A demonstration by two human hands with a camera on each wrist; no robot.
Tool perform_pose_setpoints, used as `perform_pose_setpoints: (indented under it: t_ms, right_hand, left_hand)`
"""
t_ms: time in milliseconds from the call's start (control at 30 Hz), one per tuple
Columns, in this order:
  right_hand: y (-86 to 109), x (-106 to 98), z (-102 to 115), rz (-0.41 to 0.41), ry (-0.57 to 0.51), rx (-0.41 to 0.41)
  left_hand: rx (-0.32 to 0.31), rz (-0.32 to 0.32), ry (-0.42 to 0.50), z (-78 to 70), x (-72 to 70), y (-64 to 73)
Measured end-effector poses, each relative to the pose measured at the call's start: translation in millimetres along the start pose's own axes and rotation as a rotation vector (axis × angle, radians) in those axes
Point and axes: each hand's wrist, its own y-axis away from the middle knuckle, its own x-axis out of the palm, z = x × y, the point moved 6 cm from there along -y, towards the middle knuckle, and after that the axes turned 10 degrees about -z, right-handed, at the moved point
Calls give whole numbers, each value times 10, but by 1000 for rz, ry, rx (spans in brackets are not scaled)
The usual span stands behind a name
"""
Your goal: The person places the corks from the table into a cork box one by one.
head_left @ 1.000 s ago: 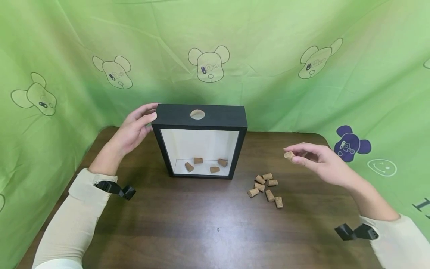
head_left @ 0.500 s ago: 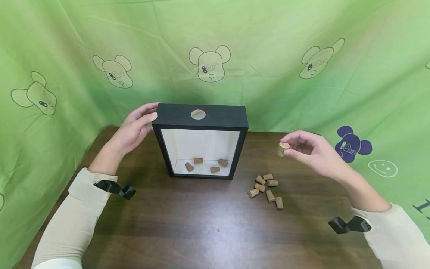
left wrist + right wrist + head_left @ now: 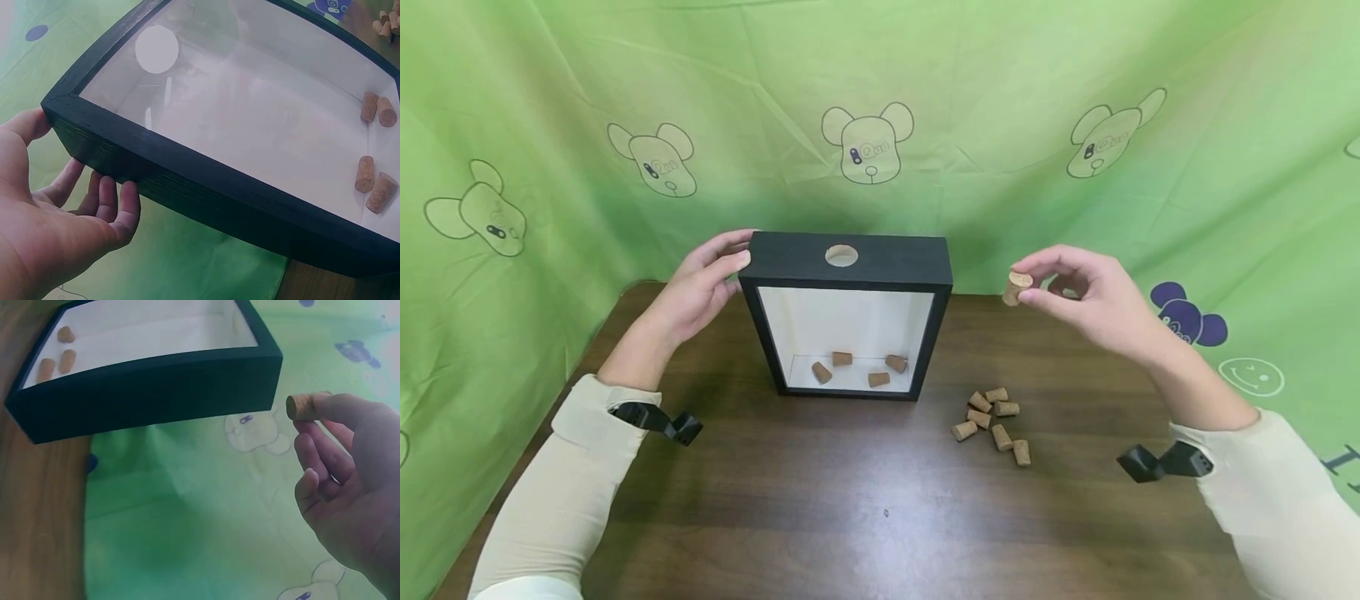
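Observation:
A black-framed box (image 3: 850, 260) with a clear front and a round hole in its top stands upright on the table. Several corks (image 3: 878, 379) lie on its white floor. My left hand (image 3: 696, 292) holds the box at its upper left corner; in the left wrist view, the thumb is at the corner and the other fingertips touch the side. To the right of the box and around the height of its top, my right hand (image 3: 1086, 300) pinches a cork (image 3: 1017, 288) between thumb and fingers. The right wrist view shows this cork (image 3: 301, 407) apart from the box.
A loose cluster of several corks (image 3: 979, 419) lies on the brown wooden table (image 3: 820, 500), right of the box. A green cloth (image 3: 970, 100) with printed bear heads hangs behind and along both sides.
My right hand has risen and moved left toward the box with the cork, which has turned more upright. My left hand and the box have stayed in place.

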Motion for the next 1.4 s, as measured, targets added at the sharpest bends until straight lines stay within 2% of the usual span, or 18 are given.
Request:
perform_pose_setpoints:
  t_ms: [200, 567, 767, 967, 1400]
  right_hand:
    - [-226, 69, 204, -5, -19, -18]
    - [-579, 353, 527, 18, -31, -34]
    - [-709, 541, 637, 35, -60, -14]
    - [-833, 779, 723, 66, -63, -35]
    - [-957, 1237, 800, 147, -56, -69]
  left_hand:
    - [5, 2, 4, 1, -2, -2]
    - [11, -1, 4, -6, 3, 2]
    - [17, -2, 8, 0, 2, -2]
    - [14, -1, 6, 12, 5, -13]
    - [12, 2, 3, 11, 21, -34]
